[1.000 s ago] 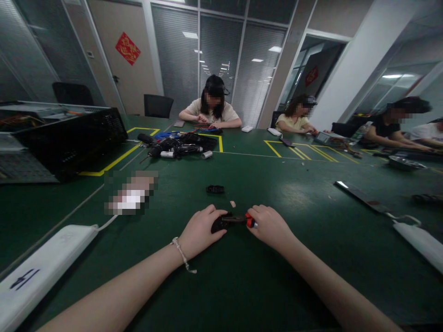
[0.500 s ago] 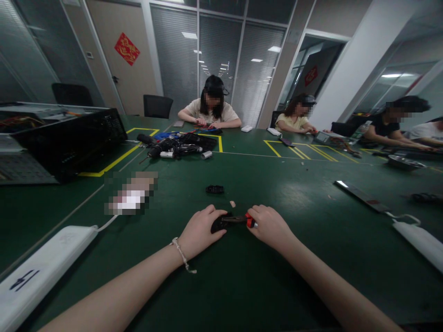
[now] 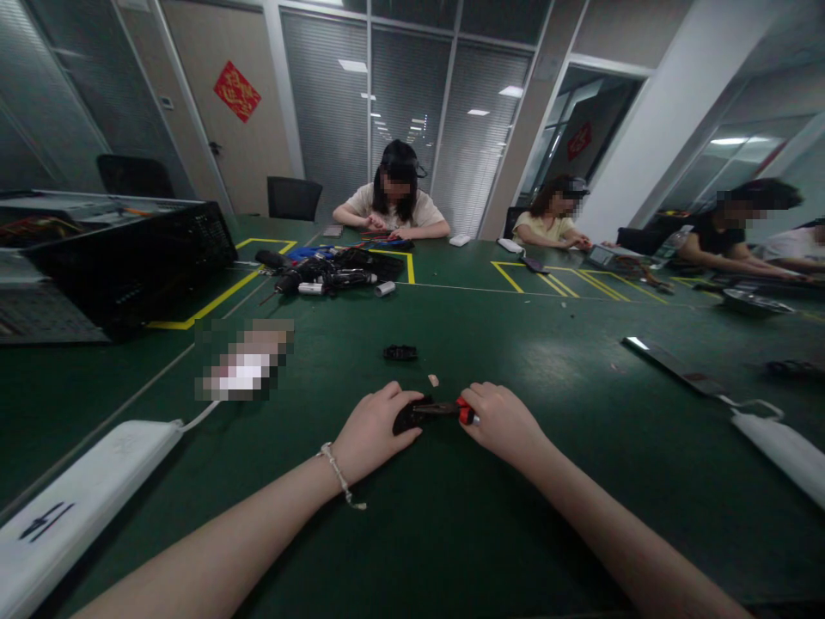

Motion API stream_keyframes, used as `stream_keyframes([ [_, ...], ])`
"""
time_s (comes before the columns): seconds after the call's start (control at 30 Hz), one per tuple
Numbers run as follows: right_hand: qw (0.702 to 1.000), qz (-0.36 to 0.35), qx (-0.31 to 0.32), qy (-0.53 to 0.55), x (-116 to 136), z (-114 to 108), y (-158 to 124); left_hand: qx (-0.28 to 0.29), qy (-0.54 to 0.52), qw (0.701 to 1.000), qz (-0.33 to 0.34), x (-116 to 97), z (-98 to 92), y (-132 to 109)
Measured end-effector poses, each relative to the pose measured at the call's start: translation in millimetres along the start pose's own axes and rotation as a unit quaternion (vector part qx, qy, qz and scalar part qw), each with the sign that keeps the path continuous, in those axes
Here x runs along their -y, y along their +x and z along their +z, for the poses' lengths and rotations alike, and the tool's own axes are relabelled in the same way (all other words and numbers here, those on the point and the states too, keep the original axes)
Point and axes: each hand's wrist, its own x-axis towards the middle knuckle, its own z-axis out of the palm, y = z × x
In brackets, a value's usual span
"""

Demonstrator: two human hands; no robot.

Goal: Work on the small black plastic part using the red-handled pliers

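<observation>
My left hand (image 3: 372, 432) is curled over a small black object (image 3: 407, 415) on the green table (image 3: 451, 516), pinning it down. My right hand (image 3: 501, 421) is closed around the red handle of a small tool (image 3: 465, 414), whose dark shaft reaches left into the black object. A white bead bracelet (image 3: 339, 474) circles my left wrist. Just beyond my hands lie a tiny tan piece (image 3: 434, 380) and a small black part (image 3: 400, 352).
A white power strip (image 3: 83, 499) lies at the near left, another white block (image 3: 777, 447) at the right. A black computer case (image 3: 116, 258) stands at the far left. Tools are piled (image 3: 322, 273) mid-table. Three other people work across the table.
</observation>
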Motion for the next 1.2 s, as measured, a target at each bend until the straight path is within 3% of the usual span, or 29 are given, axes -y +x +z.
stream_keyframes([
  [1.2,1.000,-0.008,-0.004,-0.008,0.1,1.7,0.5,0.004,0.013,1.000,-0.005,-2.3,-0.7,0.1],
])
